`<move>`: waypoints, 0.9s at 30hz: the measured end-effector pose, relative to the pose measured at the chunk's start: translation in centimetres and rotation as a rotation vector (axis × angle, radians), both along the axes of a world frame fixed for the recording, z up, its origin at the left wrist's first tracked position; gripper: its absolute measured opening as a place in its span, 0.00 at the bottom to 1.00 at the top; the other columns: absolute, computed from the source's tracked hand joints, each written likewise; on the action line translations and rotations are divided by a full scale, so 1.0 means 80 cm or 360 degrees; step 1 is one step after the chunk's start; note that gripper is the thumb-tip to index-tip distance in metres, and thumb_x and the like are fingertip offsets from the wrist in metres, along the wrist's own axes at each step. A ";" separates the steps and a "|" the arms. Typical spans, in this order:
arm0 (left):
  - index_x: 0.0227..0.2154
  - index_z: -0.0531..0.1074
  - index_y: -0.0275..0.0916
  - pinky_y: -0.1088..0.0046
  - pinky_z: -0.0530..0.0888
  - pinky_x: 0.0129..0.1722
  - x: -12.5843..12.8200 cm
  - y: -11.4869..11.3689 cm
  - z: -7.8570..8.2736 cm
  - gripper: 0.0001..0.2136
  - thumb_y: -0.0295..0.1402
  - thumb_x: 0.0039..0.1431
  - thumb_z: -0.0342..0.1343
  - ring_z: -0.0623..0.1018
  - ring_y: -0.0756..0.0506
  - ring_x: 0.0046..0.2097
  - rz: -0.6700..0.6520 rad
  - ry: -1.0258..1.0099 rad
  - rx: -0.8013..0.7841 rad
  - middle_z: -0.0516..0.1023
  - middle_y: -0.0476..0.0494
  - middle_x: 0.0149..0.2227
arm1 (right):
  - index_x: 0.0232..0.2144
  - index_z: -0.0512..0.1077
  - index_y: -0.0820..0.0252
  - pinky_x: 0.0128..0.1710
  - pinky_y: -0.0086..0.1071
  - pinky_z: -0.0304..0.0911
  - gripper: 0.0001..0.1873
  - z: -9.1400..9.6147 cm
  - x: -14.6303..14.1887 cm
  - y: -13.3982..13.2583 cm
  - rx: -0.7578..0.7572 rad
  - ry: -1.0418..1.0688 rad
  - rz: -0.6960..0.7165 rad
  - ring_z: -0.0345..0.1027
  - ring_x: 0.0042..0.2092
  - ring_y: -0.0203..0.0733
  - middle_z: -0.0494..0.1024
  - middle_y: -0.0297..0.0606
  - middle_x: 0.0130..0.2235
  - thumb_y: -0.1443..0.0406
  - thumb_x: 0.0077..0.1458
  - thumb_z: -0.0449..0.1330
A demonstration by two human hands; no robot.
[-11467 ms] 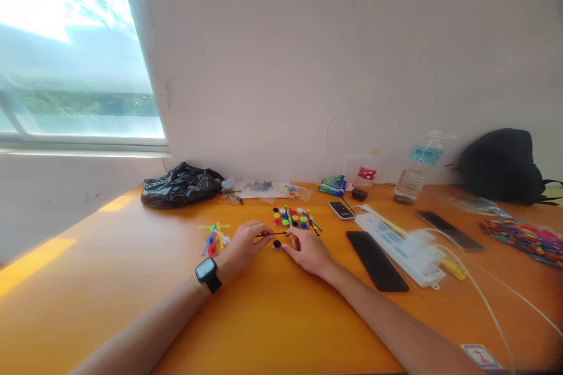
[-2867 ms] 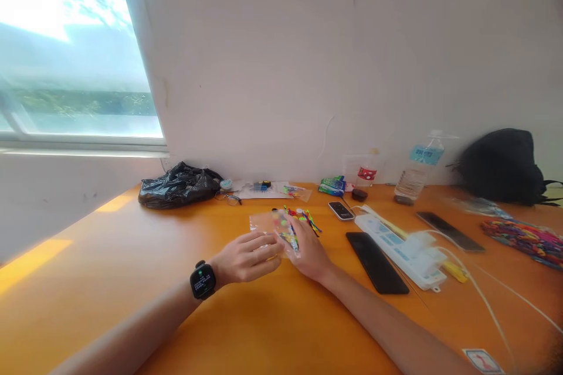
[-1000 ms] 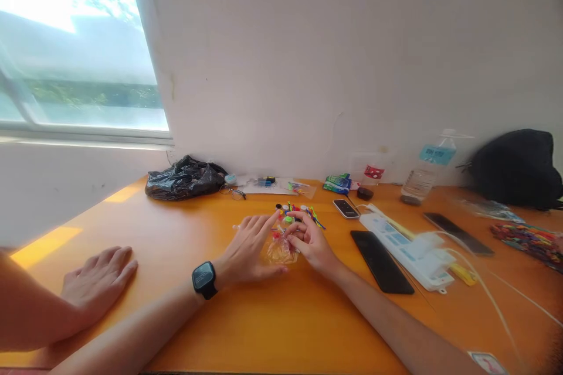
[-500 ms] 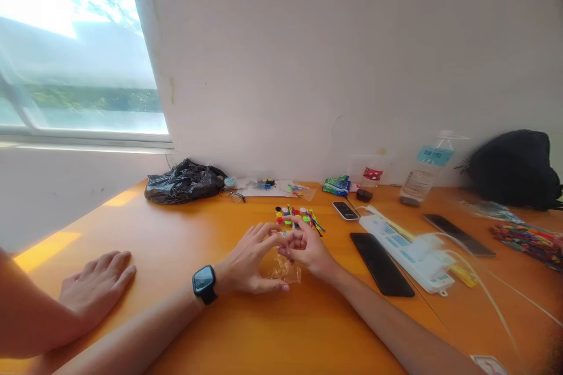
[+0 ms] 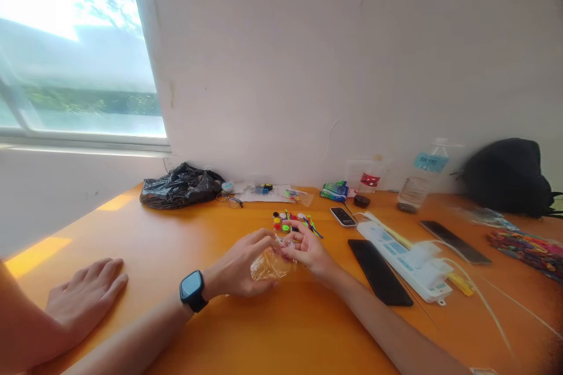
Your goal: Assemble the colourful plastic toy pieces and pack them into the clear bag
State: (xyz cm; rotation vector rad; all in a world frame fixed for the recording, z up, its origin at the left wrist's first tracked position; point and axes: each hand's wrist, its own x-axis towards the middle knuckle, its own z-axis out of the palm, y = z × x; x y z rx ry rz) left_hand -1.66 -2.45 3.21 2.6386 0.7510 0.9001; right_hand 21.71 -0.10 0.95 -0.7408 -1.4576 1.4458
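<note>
Two bare hands meet over an orange-brown table [image 5: 193, 337], with a crinkled clear plastic bag [image 5: 266, 265] between them. The left hand [image 5: 240, 263], a watch [image 5: 191, 287] on its wrist, curves around the bag's near side, thumb and fingers spread apart; whether it grips the film I cannot tell. The right hand [image 5: 310, 251] is bent, thumb and fingertips closed together on the bag's upper right end; what is bunched there is too small to make out. Just beyond the right fingertips sit small round coloured pieces [image 5: 285, 228], with thin coloured strips [image 5: 315, 228] beside them. To the right of the right hand lie a black phone [image 5: 379, 272] and, past it, a white power strip [image 5: 387, 243] with plugs in it. Farther out ahead of the right hand is a small white device with a black face [image 5: 343, 217]. Beyond the left hand, toward the wall, are eyeglasses [image 5: 235, 203] and a black plastic bag [image 5: 180, 187]. Well to the left of the left hand, another person's hand [image 5: 90, 299] rests palm down on the tabletop.
</note>
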 end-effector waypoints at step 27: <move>0.30 0.66 0.38 0.66 0.72 0.45 -0.027 0.032 -0.010 0.25 0.53 0.48 0.70 0.73 0.43 0.45 -0.0055 -0.0136 -0.0319 0.71 0.41 0.46 | 0.31 0.70 0.57 0.36 0.34 0.60 0.14 0.008 0.010 0.003 0.0810 -0.0861 -0.0698 0.66 0.34 0.41 0.73 0.35 0.31 0.55 0.66 0.57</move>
